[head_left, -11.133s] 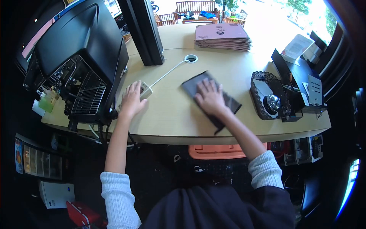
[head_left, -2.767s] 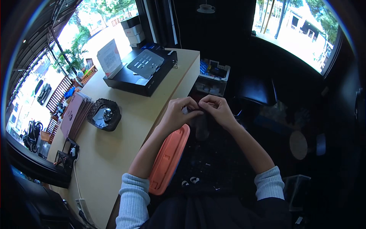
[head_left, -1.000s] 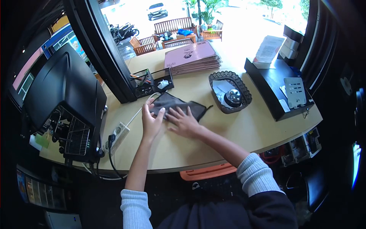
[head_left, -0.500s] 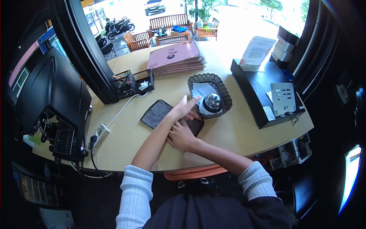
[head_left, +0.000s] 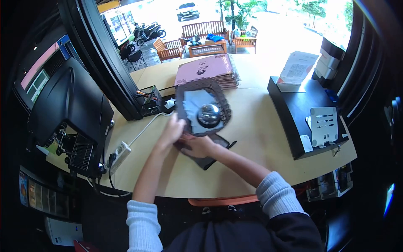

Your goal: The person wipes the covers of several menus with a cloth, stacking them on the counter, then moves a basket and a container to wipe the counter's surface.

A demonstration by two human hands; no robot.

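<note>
My left hand (head_left: 173,129) grips the near left edge of a dark lace-patterned basket (head_left: 226,111), which looks tilted and raised off the counter. Inside it are pale paper slips (head_left: 192,103) and a shiny call bell (head_left: 209,115) on a black base. Just below the basket, my right hand (head_left: 198,146) is closed on a folded dark grey cloth (head_left: 205,161) lying on the counter. Some of its fingers are hidden beneath the basket, and motion blurs them a little.
Pink menus (head_left: 205,69) are stacked at the back. A black cash drawer (head_left: 300,111) with a metal stand (head_left: 324,126) is at right. At left are a pen holder (head_left: 149,101), a power strip (head_left: 119,154) and a black machine (head_left: 71,113).
My left hand has taken hold of the basket, which has shifted left with the bell and papers in it. The cloth and right hand are now close beneath it. The camera view has shifted.
</note>
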